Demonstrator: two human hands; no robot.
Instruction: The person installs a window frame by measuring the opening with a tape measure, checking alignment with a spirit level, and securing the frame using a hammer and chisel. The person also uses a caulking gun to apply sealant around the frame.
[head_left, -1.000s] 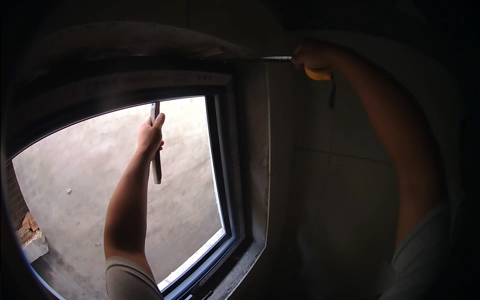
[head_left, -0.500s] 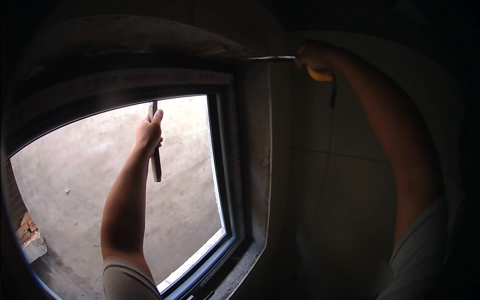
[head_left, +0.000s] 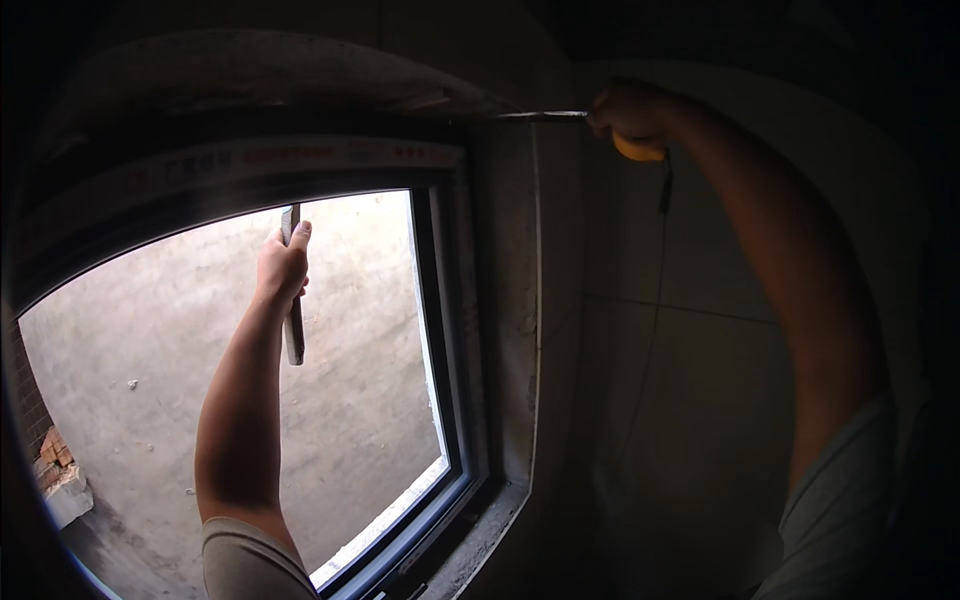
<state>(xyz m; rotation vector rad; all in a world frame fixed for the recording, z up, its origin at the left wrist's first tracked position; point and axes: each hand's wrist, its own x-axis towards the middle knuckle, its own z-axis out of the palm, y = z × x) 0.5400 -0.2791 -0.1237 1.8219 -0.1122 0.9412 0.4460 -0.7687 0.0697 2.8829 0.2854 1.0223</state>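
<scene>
My left hand [head_left: 284,262] reaches up across the window opening, its fingers wrapped round a narrow, flat, dark grey bar [head_left: 295,335]. The bar stands nearly upright, and its top end meets the upper frame. Up at the right, in deep shade, my right hand [head_left: 632,110] is closed on a yellow tape measure [head_left: 640,149]. A thin bright tape blade [head_left: 545,116] runs leftward from that hand to the top corner of the window recess, where its far end is lost in the dark. From the case hangs a dark strap [head_left: 666,188].
A dark window frame [head_left: 455,330] surrounds the opening, with a printed strip [head_left: 300,155] along its top. The rough sill [head_left: 490,530] and side reveal [head_left: 510,300] lie to its right, then a dim tiled wall [head_left: 700,380]. Outside are bare ground [head_left: 350,440] and broken bricks [head_left: 55,455].
My left hand and the bar have shifted slightly to the left. My right hand and the tape measure stay almost where they were.
</scene>
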